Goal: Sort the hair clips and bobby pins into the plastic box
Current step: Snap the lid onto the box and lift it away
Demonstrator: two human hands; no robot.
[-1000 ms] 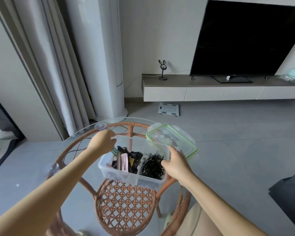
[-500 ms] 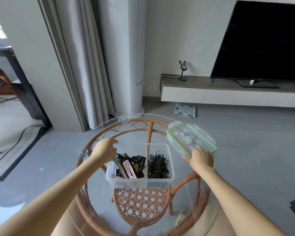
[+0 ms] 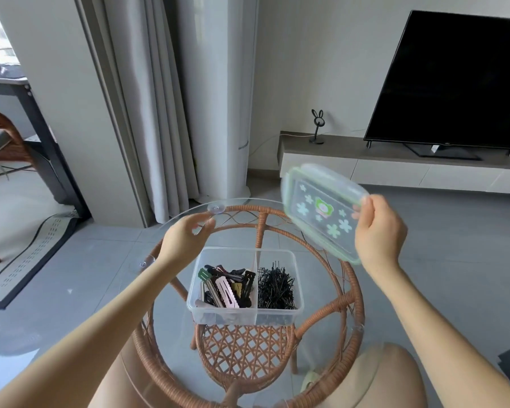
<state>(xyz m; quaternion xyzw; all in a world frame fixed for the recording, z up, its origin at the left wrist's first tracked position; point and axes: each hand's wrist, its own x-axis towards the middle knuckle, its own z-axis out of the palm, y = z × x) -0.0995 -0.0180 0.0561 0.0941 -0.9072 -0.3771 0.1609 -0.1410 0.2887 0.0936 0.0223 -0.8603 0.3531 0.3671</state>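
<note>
A clear plastic box (image 3: 296,285) with two compartments stands on the round glass table (image 3: 171,222). Hair clips (image 3: 225,286) of several colours fill its left compartment. Black bobby pins (image 3: 275,287) fill the right one. My right hand (image 3: 379,231) holds the green-rimmed flowered lid (image 3: 321,212) tilted in the air, up and right of the box. My left hand (image 3: 186,238) hovers over the glass just up-left of the box, fingers apart, holding nothing.
The glass top rests on a wicker frame (image 3: 348,301) with suction cups (image 3: 216,208). Curtains (image 3: 147,113) hang behind the table. A low TV bench (image 3: 395,166) with a television (image 3: 454,81) is at the right. A chair (image 3: 0,136) and rug (image 3: 27,248) are at the left.
My right hand has picked the lid up off the table and raised it, tilted. My left hand let go of the box and moved up-left. The view has shifted left.
</note>
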